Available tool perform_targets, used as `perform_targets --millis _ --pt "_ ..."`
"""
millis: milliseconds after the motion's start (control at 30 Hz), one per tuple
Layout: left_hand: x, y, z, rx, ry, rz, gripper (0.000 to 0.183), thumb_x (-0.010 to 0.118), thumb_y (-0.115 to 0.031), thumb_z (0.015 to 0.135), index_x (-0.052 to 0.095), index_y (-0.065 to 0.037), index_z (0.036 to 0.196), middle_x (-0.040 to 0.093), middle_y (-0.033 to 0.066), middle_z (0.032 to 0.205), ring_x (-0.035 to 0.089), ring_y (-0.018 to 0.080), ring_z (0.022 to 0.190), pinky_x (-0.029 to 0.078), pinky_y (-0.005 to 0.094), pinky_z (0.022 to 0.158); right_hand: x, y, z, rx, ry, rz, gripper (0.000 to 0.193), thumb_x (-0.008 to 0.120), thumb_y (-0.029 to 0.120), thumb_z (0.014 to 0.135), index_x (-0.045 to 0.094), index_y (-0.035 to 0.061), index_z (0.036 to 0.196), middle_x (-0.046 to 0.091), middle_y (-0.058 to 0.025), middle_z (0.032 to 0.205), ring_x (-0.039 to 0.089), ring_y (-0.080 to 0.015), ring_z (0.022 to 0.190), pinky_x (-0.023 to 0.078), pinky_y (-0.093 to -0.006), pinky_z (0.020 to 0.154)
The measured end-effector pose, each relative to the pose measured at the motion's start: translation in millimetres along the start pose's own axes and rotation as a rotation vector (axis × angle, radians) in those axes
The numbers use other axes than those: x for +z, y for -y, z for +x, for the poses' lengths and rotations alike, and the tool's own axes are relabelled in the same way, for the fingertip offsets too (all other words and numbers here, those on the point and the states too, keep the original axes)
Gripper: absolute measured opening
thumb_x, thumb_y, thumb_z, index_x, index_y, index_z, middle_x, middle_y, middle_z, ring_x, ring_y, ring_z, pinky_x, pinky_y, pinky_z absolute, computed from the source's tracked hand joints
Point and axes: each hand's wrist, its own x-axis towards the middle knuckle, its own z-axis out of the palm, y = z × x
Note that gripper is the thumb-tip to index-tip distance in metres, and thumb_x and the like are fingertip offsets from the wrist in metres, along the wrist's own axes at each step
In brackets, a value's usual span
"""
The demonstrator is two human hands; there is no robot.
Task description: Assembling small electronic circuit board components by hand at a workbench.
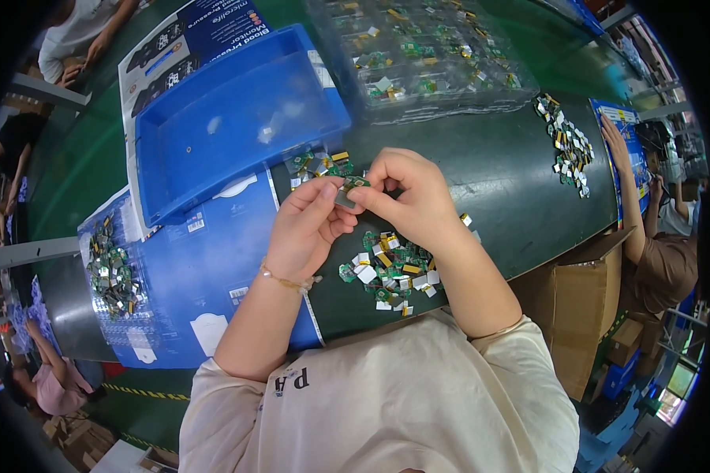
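Between both hands, over the dark green table, is a small green circuit board (356, 182) with a grey flat part (345, 199) at its lower edge. My left hand (308, 225) pinches it between thumb and fingers. My right hand (409, 197) grips its other side, the thumb pressed on the board and the fingers curled. A loose pile of similar small boards (392, 268), with white and yellow parts, lies just below my right hand. Beyond my fingertips is another small heap of boards (315, 164), partly hidden by the hands.
A blue plastic bin (237, 118) stands at the far left on printed cardboard sheets (205, 276). Stacked clear trays (434, 59) of boards sit at the back. More boards lie at left (112, 272) and right (564, 146). A cardboard box (580, 307) stands beside the table; other people work nearby.
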Motion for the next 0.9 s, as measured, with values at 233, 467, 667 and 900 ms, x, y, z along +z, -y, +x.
perform_targets --millis 233,467,667,900 --pt "0.6 1.4 -0.2 0.007 -0.050 -0.002 0.022 0.049 -0.019 0.095 0.058 -0.004 0.108 0.065 0.0093 0.086 0.062 0.0116 0.071 0.052 0.0228 0.063 1.9 0.6 0.7 -0.093 -0.042 -0.072 0.025 0.075 0.009 0.070 0.051 0.0044 0.066 0.049 -0.0007 0.064 0.044 -0.0131 0.060 0.036 -0.0254 0.053" --pt "0.0 1.6 0.5 0.023 -0.056 0.009 0.022 0.050 -0.019 0.094 0.058 -0.004 0.107 0.065 0.0086 0.086 0.061 0.0110 0.071 0.052 0.0225 0.063 3.8 -1.8 1.5 -0.118 -0.049 -0.107 0.025 0.075 0.010 0.070 0.051 0.0046 0.066 0.050 -0.0018 0.065 0.047 -0.0148 0.061 0.038 -0.0266 0.054" --pt "9.5 -0.1 -2.1 0.113 -0.203 0.272 0.016 0.053 -0.015 0.093 0.060 -0.003 0.101 0.065 0.0070 0.085 0.062 0.0114 0.073 0.049 0.0215 0.064 4.0 -6.3 3.0 -0.127 -0.071 -0.197 0.026 0.076 0.011 0.069 0.050 0.0053 0.065 0.050 -0.0023 0.064 0.047 -0.0158 0.060 0.038 -0.0272 0.054" --pt "10.8 -3.0 -3.3 0.238 -0.168 0.527 0.008 0.062 -0.006 0.086 0.061 -0.001 0.092 0.066 0.0072 0.083 0.064 0.0126 0.073 0.047 0.0208 0.062 7.7 -6.1 -1.5 0.176 -0.008 0.217 0.018 0.073 0.008 0.073 0.058 0.0052 0.084 0.056 0.0003 0.070 0.048 -0.0073 0.060 0.039 -0.0214 0.055"
